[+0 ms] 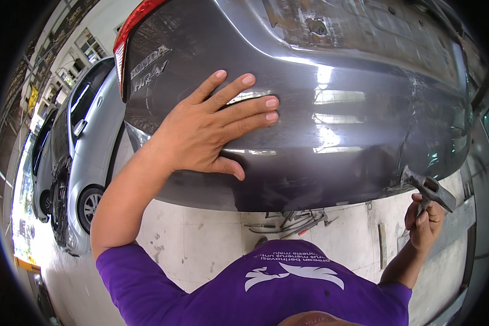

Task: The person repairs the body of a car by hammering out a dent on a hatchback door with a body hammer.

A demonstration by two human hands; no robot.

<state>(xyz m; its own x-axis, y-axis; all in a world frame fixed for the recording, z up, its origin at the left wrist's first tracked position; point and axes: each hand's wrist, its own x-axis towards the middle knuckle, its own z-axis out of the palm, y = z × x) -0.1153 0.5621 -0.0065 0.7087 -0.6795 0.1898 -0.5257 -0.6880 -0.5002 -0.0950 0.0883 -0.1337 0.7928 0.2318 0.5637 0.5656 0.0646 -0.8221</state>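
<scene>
A dark grey car tailgate (293,157) fills the upper middle, with a crease running down its right part and bare, scuffed metal in the recess above. My left hand (212,122) lies on the left part of the panel, fingers spread and palm down. Lower right, my right hand (426,221) is closed round the handle of a metal hammer (432,189). The hammer's head is close to the lower right edge of the panel; whether it touches cannot be told. Most of the handle is hidden by my fingers.
A red tail light (138,19) sits at the panel's upper left. Beyond it stands a silver car (92,146) beside a darker one. On the tiled floor (212,233) below the panel lie several thin rods and tools (299,221). A narrow strip (382,245) lies further right.
</scene>
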